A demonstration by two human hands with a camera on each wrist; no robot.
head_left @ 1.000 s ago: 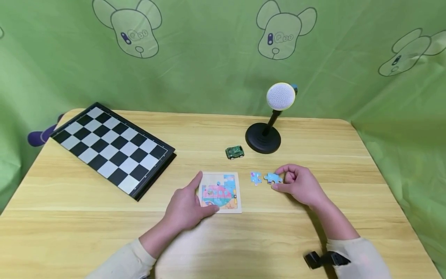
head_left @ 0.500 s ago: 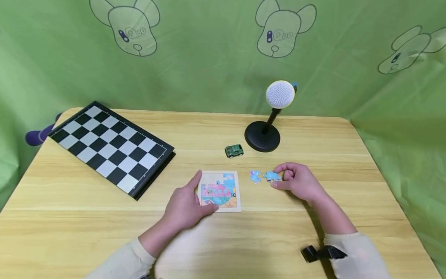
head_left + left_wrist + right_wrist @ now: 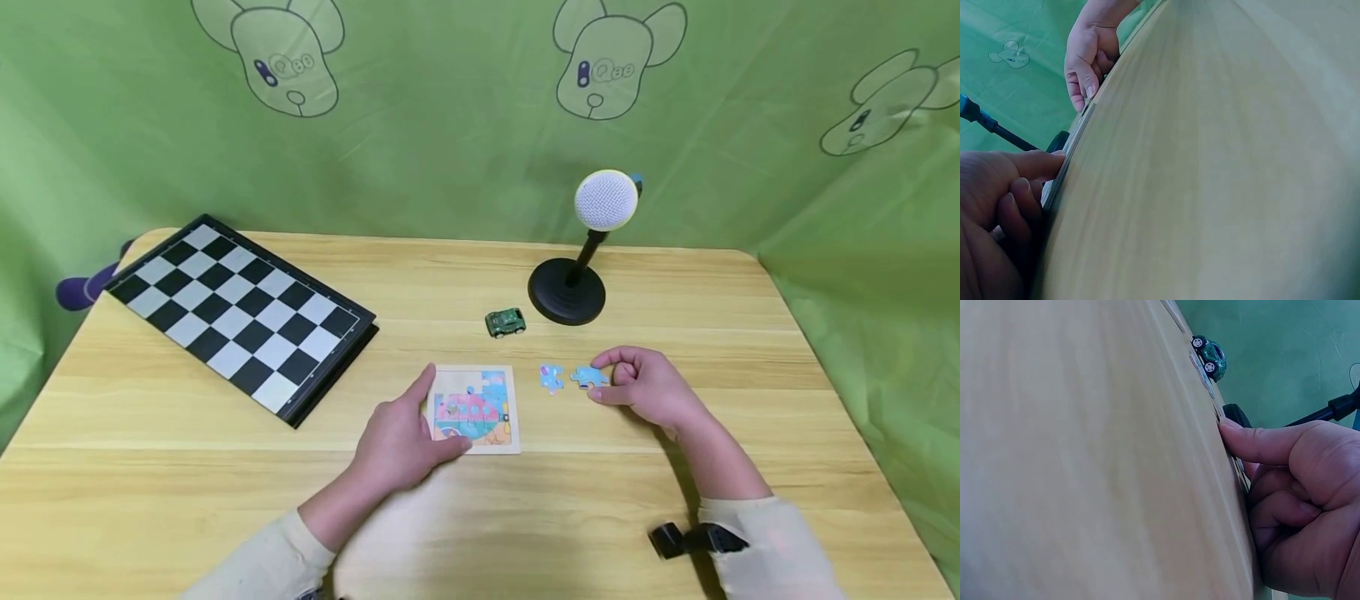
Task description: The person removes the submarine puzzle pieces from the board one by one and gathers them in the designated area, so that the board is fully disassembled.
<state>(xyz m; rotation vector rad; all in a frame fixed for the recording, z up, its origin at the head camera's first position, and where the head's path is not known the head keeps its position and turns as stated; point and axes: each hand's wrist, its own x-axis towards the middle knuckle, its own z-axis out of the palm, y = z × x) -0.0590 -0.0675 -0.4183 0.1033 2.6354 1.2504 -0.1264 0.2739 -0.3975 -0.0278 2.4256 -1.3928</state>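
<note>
My left hand [image 3: 397, 442] grips the left side of a small square jigsaw tray [image 3: 515, 417], its thumb on the lower edge and a finger along the left edge. Inside the pale frame is a partly filled pink, blue and orange picture, with bare board at the upper left. Right of the tray, my right hand [image 3: 651, 390] pinches a blue jigsaw piece [image 3: 588, 377] between thumb and index finger, low at the tabletop. A second blue piece [image 3: 551, 378] with a pink mark lies between that piece and the tray. In the left wrist view, curled fingers [image 3: 1016, 209] show below the thumb.
A green toy car [image 3: 506, 322] stands behind the tray. Farther back is a round white-mesh microphone [image 3: 606, 201] on a black stand [image 3: 567, 292]. A black-and-white checkered board [image 3: 240, 312] lies at the left of the wooden table [image 3: 480, 533]. Green cloth [image 3: 450, 125] hangs behind.
The head view has shifted slightly. Both hands keep their places on the tray and the blue piece.
</note>
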